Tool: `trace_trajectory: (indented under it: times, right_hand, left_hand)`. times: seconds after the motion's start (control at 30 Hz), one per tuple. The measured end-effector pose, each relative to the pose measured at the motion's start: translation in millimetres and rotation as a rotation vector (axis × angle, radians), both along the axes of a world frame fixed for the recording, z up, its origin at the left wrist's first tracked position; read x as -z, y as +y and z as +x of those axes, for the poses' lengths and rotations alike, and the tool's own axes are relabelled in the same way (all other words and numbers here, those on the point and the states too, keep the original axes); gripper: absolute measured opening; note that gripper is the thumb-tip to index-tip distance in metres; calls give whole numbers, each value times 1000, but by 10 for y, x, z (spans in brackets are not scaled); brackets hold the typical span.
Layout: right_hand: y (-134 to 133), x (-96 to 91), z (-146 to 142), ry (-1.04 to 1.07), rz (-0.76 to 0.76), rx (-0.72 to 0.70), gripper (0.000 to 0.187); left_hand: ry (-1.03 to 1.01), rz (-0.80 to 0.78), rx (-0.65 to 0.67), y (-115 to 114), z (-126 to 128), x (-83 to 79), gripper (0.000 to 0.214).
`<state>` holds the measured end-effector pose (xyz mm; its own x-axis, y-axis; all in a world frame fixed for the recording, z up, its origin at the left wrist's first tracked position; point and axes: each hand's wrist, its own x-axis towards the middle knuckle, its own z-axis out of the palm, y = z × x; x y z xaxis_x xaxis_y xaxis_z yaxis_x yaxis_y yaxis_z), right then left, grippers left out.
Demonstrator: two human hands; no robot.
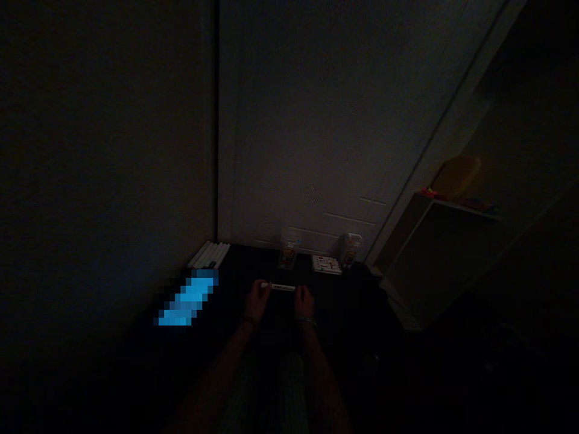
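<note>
In the dim light I hold a slim white marker point(284, 287) level above the dark table, with dark print along its barrel. My left hand point(259, 296) is closed on its left end, thumb and fingers pinched together. Closed at the right end is my right hand point(304, 301), which has a band at the wrist. Several similar white markers point(212, 255) lie side by side at the back left of the table. Fine detail of the fingertips is lost in the dark.
A lit, pixelated blue screen point(187, 299) is at the left. Toward the back stand a clear container point(288, 252), a flat white pack point(326, 264) and another clear container point(351, 249). Behind them rises a wall point(289, 150); a shelf unit point(429, 259) is on the right.
</note>
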<state>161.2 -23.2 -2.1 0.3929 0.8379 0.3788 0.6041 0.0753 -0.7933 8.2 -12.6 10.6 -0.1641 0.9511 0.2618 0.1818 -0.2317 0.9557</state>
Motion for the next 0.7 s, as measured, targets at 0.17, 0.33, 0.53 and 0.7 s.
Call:
trace_trajectory:
  times: [0.17, 0.33, 0.53, 0.7]
  right_hand:
    - [-7, 10, 6, -27, -12, 6, 32]
    - [-20, 0, 3, -44, -7, 8, 33]
    - [-47, -35, 4, -41, -27, 18, 32]
    - [-39, -2, 11, -22, -31, -8, 34]
  left_hand:
    - [27, 25, -23, -4, 6, -1, 32]
    - [26, 32, -9, -5, 12, -7, 29]
    - [36, 30, -20, -30, 20, -21, 28]
    - [46, 31, -37, -39, 21, -21, 27]
